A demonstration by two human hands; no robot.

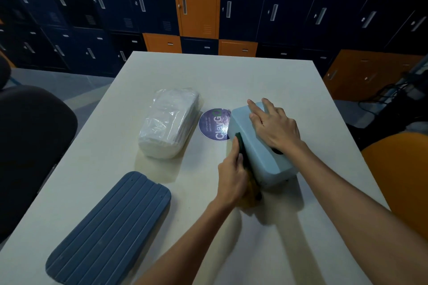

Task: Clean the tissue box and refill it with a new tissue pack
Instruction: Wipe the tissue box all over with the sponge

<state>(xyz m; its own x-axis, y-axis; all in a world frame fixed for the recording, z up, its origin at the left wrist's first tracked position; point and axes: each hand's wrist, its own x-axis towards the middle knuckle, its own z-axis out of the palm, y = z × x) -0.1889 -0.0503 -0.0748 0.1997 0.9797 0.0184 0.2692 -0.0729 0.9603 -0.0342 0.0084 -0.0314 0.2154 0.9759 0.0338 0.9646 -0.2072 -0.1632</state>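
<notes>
A pale blue tissue box [254, 146] lies on the white table [208, 227], right of the middle. My right hand [275, 127] rests flat on its top with straight fingers. My left hand [231, 178] grips a green and yellow scouring sponge [240, 146] and presses it against the box's left side. A clear-wrapped pack of white tissues [169, 122] lies to the left of the box. The ribbed dark blue lid [108, 229] lies flat at the near left of the table.
A round purple sticker [214, 125] is on the table between the pack and the box. A dark chair [30, 146] stands at the left, an orange chair [403, 183] at the right. Blue and orange lockers [196, 0] line the back wall.
</notes>
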